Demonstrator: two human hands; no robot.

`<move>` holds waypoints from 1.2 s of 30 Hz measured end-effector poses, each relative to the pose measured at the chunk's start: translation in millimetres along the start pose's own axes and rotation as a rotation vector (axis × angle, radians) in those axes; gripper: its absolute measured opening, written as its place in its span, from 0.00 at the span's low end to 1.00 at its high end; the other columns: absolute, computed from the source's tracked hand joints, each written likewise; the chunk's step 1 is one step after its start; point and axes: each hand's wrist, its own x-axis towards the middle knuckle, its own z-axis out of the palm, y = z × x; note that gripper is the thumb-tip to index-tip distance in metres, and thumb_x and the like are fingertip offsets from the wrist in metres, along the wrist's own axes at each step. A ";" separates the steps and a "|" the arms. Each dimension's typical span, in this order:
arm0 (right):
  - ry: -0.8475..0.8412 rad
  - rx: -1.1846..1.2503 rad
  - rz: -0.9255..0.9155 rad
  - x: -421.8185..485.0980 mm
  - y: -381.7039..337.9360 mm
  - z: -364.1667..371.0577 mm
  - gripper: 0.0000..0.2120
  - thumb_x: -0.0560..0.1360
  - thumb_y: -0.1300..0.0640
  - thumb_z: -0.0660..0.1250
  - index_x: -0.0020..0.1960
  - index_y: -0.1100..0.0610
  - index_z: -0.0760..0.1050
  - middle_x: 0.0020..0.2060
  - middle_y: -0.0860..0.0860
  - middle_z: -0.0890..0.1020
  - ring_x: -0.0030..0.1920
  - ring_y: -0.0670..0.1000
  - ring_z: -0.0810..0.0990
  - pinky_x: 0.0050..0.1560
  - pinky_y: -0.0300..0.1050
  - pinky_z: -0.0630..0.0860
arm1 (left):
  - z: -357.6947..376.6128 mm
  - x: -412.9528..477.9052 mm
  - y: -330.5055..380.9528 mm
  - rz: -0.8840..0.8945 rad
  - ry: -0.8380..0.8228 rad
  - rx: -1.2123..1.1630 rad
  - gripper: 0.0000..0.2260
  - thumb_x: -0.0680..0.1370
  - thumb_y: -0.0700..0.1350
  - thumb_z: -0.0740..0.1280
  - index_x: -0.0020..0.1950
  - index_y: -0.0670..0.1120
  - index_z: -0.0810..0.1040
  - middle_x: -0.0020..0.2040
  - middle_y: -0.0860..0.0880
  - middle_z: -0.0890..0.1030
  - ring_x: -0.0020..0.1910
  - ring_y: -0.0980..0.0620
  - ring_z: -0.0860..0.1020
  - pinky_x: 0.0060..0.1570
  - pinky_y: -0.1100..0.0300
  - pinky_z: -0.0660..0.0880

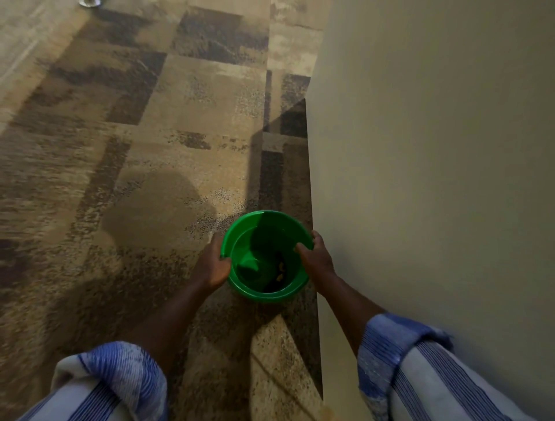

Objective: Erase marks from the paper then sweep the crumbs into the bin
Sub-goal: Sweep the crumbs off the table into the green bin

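Observation:
A round green plastic bin (240, 240) stands low over the patterned carpet, close beside a pale wall. My left hand (213, 264) grips its left rim, thumb over the edge. On the right rim, my right hand (316, 255) holds with its fingers hooked inside. Some small dark and yellowish bits lie at the bottom of the bin. No paper or eraser is in view.
A beige and brown patterned carpet (135, 150) covers the floor to the left and ahead. The pale wall (435, 150) fills the right side, right next to the bin. A clear glass object (89, 3) sits at the top left edge.

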 end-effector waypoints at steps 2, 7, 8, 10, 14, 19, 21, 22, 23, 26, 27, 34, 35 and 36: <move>0.031 -0.214 -0.073 -9.5 -5.9 -4.2 0.36 0.76 0.48 0.65 0.80 0.53 0.55 0.72 0.58 0.70 0.68 0.59 0.74 0.66 0.60 0.74 | -4.7 -9.3 4.7 0.015 0.039 0.125 0.32 0.81 0.36 0.65 0.82 0.44 0.55 0.72 0.37 0.69 0.57 0.47 0.77 0.52 0.52 0.78; 0.025 -0.540 -0.303 -46.6 -47.0 -23.5 0.36 0.78 0.42 0.63 0.80 0.51 0.54 0.75 0.57 0.65 0.73 0.59 0.67 0.71 0.58 0.68 | -19.8 -38.8 43.0 0.033 0.045 0.387 0.37 0.83 0.43 0.64 0.84 0.48 0.44 0.84 0.43 0.44 0.83 0.42 0.45 0.81 0.43 0.52; 0.024 -0.560 -0.330 -54.6 -57.4 -26.5 0.36 0.78 0.40 0.62 0.80 0.51 0.53 0.77 0.57 0.63 0.75 0.59 0.64 0.73 0.58 0.66 | -21.6 -46.2 52.2 0.052 0.026 0.412 0.37 0.83 0.45 0.64 0.84 0.48 0.43 0.84 0.44 0.42 0.83 0.43 0.42 0.81 0.44 0.49; 0.002 -0.598 -0.371 -74.4 -89.2 -39.3 0.37 0.78 0.38 0.61 0.81 0.50 0.50 0.79 0.57 0.58 0.78 0.59 0.59 0.76 0.58 0.61 | -31.8 -61.8 80.0 0.091 0.001 0.457 0.37 0.84 0.48 0.63 0.84 0.47 0.41 0.84 0.44 0.40 0.82 0.44 0.40 0.82 0.45 0.46; -0.013 -0.616 -0.391 -116.2 -160.8 -68.3 0.38 0.79 0.38 0.60 0.81 0.47 0.46 0.81 0.53 0.52 0.80 0.57 0.53 0.78 0.56 0.57 | -57.4 -92.6 146.1 0.152 0.018 0.544 0.36 0.84 0.51 0.61 0.84 0.47 0.42 0.84 0.43 0.42 0.83 0.43 0.42 0.82 0.47 0.47; 0.014 -0.645 -0.509 -183.1 -255.9 -105.9 0.38 0.80 0.37 0.58 0.82 0.51 0.47 0.81 0.55 0.53 0.80 0.57 0.53 0.79 0.54 0.55 | -101.6 -134.7 239.2 0.231 0.071 0.599 0.35 0.84 0.54 0.58 0.84 0.46 0.41 0.84 0.43 0.45 0.83 0.44 0.44 0.81 0.50 0.50; 0.029 -0.639 -0.548 -217.1 -301.4 -131.7 0.38 0.80 0.36 0.57 0.82 0.52 0.48 0.81 0.56 0.54 0.80 0.57 0.54 0.78 0.55 0.56 | -125.2 -157.1 291.1 0.262 0.110 0.625 0.34 0.85 0.55 0.56 0.83 0.45 0.41 0.84 0.44 0.45 0.83 0.44 0.44 0.81 0.51 0.50; 0.051 -0.633 -0.572 -232.2 -320.4 -141.9 0.38 0.80 0.37 0.57 0.82 0.53 0.49 0.81 0.56 0.55 0.80 0.57 0.55 0.78 0.55 0.57 | -134.4 -167.6 313.6 0.285 0.138 0.631 0.33 0.85 0.55 0.56 0.83 0.45 0.42 0.84 0.44 0.45 0.83 0.44 0.45 0.81 0.51 0.50; 0.067 -0.613 -0.597 -247.1 -337.0 -150.8 0.37 0.80 0.37 0.58 0.82 0.53 0.51 0.80 0.56 0.56 0.79 0.57 0.56 0.78 0.54 0.58 | -143.2 -178.7 334.4 0.290 0.163 0.599 0.33 0.85 0.55 0.56 0.84 0.45 0.43 0.84 0.45 0.46 0.83 0.45 0.45 0.81 0.51 0.51; 0.116 -0.601 -0.636 -291.6 -383.4 -186.4 0.37 0.80 0.38 0.58 0.82 0.53 0.51 0.80 0.56 0.57 0.79 0.56 0.56 0.78 0.52 0.58 | -168.6 -215.0 394.1 0.338 0.202 0.571 0.32 0.85 0.55 0.57 0.84 0.46 0.45 0.84 0.45 0.48 0.83 0.46 0.47 0.81 0.52 0.51; 0.117 -0.606 -0.633 -303.5 -393.0 -195.4 0.37 0.80 0.38 0.58 0.82 0.53 0.51 0.80 0.55 0.56 0.80 0.56 0.55 0.78 0.51 0.57 | -173.5 -225.1 408.1 0.343 0.210 0.581 0.32 0.85 0.55 0.57 0.84 0.46 0.45 0.84 0.45 0.48 0.83 0.46 0.47 0.81 0.53 0.51; 0.208 -0.563 -0.667 -388.4 -466.0 -270.6 0.35 0.78 0.37 0.59 0.80 0.50 0.55 0.78 0.54 0.63 0.77 0.55 0.62 0.74 0.51 0.64 | -209.2 -288.9 513.0 0.441 0.220 0.556 0.34 0.84 0.54 0.60 0.84 0.48 0.45 0.84 0.45 0.49 0.83 0.45 0.48 0.80 0.52 0.54; 0.217 -0.560 -0.674 -399.1 -474.2 -279.9 0.36 0.78 0.36 0.58 0.80 0.50 0.55 0.78 0.54 0.62 0.77 0.55 0.62 0.74 0.51 0.65 | -212.7 -295.9 526.8 0.444 0.218 0.554 0.34 0.84 0.54 0.60 0.84 0.48 0.45 0.84 0.45 0.49 0.83 0.45 0.48 0.80 0.51 0.54; 0.228 -0.565 -0.688 -406.6 -481.0 -287.3 0.36 0.78 0.36 0.57 0.80 0.50 0.54 0.78 0.54 0.61 0.77 0.55 0.61 0.75 0.51 0.64 | -214.7 -300.8 538.8 0.464 0.221 0.557 0.34 0.84 0.54 0.60 0.84 0.47 0.45 0.84 0.44 0.48 0.83 0.44 0.48 0.80 0.51 0.54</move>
